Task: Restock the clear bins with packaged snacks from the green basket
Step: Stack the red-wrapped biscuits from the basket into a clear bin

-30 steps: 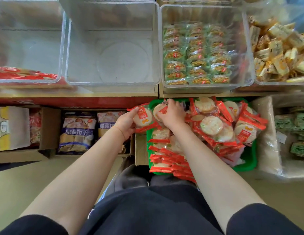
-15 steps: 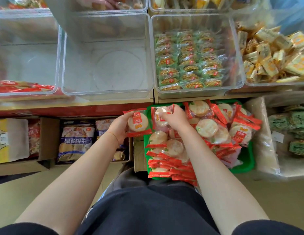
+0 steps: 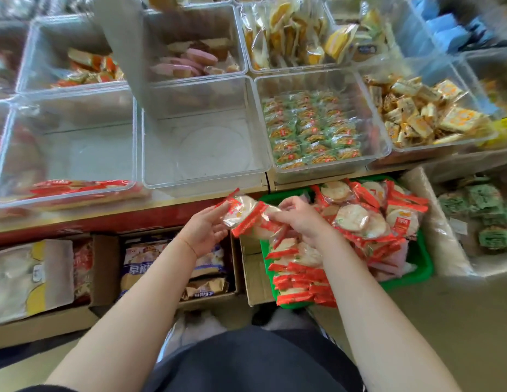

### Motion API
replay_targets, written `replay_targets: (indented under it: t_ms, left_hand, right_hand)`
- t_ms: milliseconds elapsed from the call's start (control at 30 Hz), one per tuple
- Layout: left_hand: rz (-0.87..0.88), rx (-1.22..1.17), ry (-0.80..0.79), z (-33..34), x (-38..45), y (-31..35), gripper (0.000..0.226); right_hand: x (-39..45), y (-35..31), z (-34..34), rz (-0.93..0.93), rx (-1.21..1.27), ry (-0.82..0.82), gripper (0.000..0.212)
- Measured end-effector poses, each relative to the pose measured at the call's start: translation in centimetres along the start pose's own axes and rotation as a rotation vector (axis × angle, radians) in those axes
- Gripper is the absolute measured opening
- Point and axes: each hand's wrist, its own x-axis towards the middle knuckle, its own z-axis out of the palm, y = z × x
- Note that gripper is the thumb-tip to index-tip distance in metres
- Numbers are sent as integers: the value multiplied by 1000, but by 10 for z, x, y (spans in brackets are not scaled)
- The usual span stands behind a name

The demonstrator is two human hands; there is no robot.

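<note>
The green basket (image 3: pixel 419 256) sits on the floor below the shelf, heaped with red-edged rice cracker packs (image 3: pixel 357 219). My left hand (image 3: pixel 205 232) holds a cracker pack (image 3: pixel 237 212) by its left side, just left of the basket. Beside it my right hand (image 3: pixel 300 219) grips a second cracker pack (image 3: pixel 263 227), and the two packs overlap between my hands. Straight above them on the shelf stands an empty clear bin (image 3: pixel 204 145). The clear bin to its left (image 3: pixel 68 148) has a few red cracker packs (image 3: pixel 76 186) along its front.
Right of the empty bin, a clear bin (image 3: pixel 317 128) holds green snack packs, and another (image 3: pixel 422 114) holds yellow ones. More filled bins stand in the back row. Cardboard boxes (image 3: pixel 173 267) of bagged goods sit under the shelf at left. A bag of green packs (image 3: pixel 478 219) lies at right.
Both hands have lifted their cracker packs up off the basket and brought them together. The camera has tilted up, so the back row of bins now shows.
</note>
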Motion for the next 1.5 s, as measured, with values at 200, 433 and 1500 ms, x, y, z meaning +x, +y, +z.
replay_targets:
  t_ms: [200, 433, 1500]
  left_hand:
    - [74, -76, -240, -98, -50, 40, 23]
    - [220, -85, -196, -264, -88, 102, 40]
    - [938, 1152, 620, -388, 8, 191, 13]
  right_hand:
    - [-22, -34, 109, 2, 222, -176, 37]
    - [-29, -96, 292, -90, 239, -178, 48]
    - [109, -201, 411, -405, -658, 288, 21]
